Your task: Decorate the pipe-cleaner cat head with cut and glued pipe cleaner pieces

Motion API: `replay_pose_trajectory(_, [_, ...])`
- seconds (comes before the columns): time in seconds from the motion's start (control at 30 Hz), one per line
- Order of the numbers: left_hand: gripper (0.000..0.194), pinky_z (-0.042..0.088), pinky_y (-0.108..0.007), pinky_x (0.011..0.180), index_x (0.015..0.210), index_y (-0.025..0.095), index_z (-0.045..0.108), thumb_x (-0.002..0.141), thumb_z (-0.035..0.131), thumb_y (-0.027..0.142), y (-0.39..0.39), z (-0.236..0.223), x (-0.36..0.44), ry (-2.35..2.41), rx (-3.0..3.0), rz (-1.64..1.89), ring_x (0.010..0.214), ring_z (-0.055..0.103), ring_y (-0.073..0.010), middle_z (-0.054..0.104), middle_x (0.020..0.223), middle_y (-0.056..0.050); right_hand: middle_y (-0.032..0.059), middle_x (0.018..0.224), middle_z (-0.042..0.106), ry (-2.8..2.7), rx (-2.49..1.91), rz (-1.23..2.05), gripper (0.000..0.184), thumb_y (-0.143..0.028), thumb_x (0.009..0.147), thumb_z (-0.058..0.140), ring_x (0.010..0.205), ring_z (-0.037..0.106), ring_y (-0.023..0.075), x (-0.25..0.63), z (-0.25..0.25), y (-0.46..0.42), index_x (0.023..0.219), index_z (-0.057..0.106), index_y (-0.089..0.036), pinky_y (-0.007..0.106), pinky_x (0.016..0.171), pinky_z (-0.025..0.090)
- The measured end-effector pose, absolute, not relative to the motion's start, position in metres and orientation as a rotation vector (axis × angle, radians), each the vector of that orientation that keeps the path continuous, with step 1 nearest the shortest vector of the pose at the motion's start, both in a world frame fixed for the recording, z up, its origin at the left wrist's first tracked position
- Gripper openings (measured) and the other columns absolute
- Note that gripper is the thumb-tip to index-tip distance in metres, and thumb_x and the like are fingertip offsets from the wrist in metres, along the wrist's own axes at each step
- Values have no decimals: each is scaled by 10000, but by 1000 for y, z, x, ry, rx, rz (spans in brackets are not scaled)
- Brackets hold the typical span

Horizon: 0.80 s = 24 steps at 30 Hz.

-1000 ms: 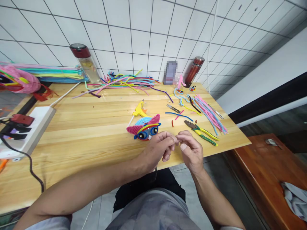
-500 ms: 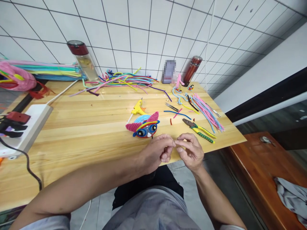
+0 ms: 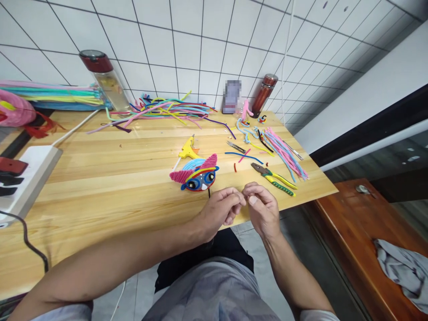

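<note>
My left hand (image 3: 222, 206) is closed in a pinch at the table's front edge. Facing it, fingertips nearly touching, my right hand (image 3: 263, 208) is pinched shut too. Whatever sits between the fingers is too small or hidden to name. A thin black piece (image 3: 209, 193) shows just behind my left hand; I cannot tell whether it is held. Beyond that hand lies a pipe-cleaner animal head (image 3: 197, 176) with pink ears, blue-ringed eyes and a red and yellow edge. Green-and-yellow pliers (image 3: 274, 179) rest to the right, beyond my right hand.
A yellow glue gun (image 3: 188, 148) lies behind the head. Small snips (image 3: 236, 147), a blue pipe cleaner (image 3: 244, 156) and a pink and blue bundle (image 3: 286, 154) lie farther right. Two bottles (image 3: 109, 84) (image 3: 264, 96) stand by the wall. A power strip (image 3: 36, 171) is at left.
My right hand's fingers have curled in more tightly, thumb against the index finger. My left hand keeps its pinch. The whole view has shifted slightly; the objects on the table stay put.
</note>
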<state>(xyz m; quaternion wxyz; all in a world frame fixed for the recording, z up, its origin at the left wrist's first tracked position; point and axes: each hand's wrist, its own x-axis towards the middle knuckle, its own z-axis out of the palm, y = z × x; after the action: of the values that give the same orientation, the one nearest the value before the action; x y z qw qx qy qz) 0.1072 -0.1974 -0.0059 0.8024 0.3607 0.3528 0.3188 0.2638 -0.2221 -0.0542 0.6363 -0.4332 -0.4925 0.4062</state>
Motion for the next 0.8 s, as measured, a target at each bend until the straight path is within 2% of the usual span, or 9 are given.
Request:
replay_pose_trajectory(0.27, [178,244,-195,408,714,180,589,701,636,351,-191,-10,107,757,809,681,397,350,-37,497,557,70,44,948,667,-1306,-1086,758,112,-319,943,715,947,623,213,272,-67,-227,969,810,-266,368,858,506])
replay_pose_trajectory(0.57, [173,264,-192,409,733,181,584,731,623,350,-193,-14,107,754,883,704,404,354,-36,510,575,70,50,945,690,-1201,-1077,833,137,-343,937,718,907,654,206,267,-70,-230,964,823,-260,362,824,535])
replay_pose_trajectory(0.8, [160,260,-196,411,684,192,545,720,615,331,-193,-17,107,774,866,689,398,338,-41,482,532,72,39,926,695,-1258,-1126,739,104,-269,919,746,893,651,194,267,-71,-233,961,840,-285,342,787,532])
